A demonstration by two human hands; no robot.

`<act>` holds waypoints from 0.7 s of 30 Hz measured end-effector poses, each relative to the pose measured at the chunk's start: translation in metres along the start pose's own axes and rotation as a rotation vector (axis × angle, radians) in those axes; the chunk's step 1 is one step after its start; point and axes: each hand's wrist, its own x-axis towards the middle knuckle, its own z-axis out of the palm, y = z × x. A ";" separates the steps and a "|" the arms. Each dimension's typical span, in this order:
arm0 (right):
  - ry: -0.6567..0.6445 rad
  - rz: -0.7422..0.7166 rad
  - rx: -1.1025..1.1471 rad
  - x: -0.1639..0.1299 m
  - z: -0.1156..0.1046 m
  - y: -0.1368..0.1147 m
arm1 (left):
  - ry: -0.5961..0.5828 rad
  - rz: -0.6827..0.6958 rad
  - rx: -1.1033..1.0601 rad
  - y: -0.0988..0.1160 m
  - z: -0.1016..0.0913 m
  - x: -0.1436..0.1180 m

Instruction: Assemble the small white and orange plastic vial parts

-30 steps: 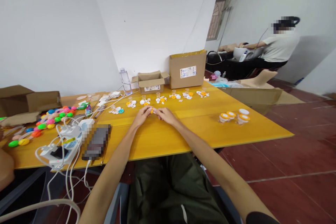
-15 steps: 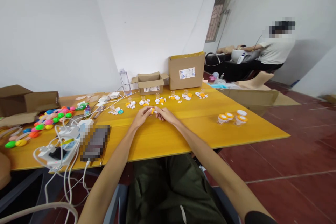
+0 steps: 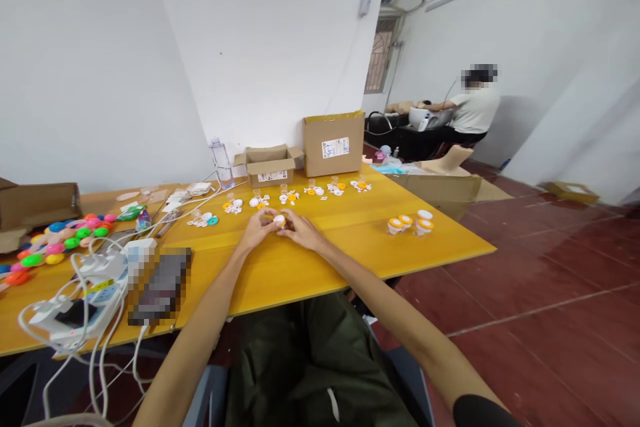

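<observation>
A small round white-and-orange plastic cap (image 3: 279,220), light, stiff and likely slippery, sits pinched at its rim between left hand (image 3: 260,228) and right hand (image 3: 299,230) fingers, over the middle of the yellow wooden desk (image 3: 350,240).

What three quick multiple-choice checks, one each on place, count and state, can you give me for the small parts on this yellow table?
1. Where do the small lidded jars stand?
A. Near the table's right edge
B. Inside the small open cardboard box
C. Among the coloured balls

2. How many cardboard boxes stand by the wall behind the row of small white and orange parts?
A. One
B. Two
C. Four

3. How is the small white and orange piece held?
A. Lying free
B. Between both hands
C. By the left hand alone

Key: A, they cluster at the right; B, a small open box and a taller box; B, left hand and right hand meet on it.
</observation>
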 end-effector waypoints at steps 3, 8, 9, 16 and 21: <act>0.027 -0.025 -0.187 -0.014 -0.009 -0.007 | -0.053 -0.017 0.024 0.000 0.003 -0.001; 0.085 0.041 -0.384 -0.034 -0.029 0.004 | -0.108 -0.026 0.109 0.001 0.002 -0.001; 0.115 0.066 -0.424 -0.038 -0.033 0.008 | -0.108 -0.029 0.129 0.001 0.002 -0.001; 0.250 0.040 -0.874 -0.065 -0.067 0.030 | -0.088 -0.012 0.216 -0.003 0.002 0.000; 0.360 0.015 -1.104 -0.081 -0.089 0.047 | -0.084 0.021 0.255 -0.003 0.003 0.000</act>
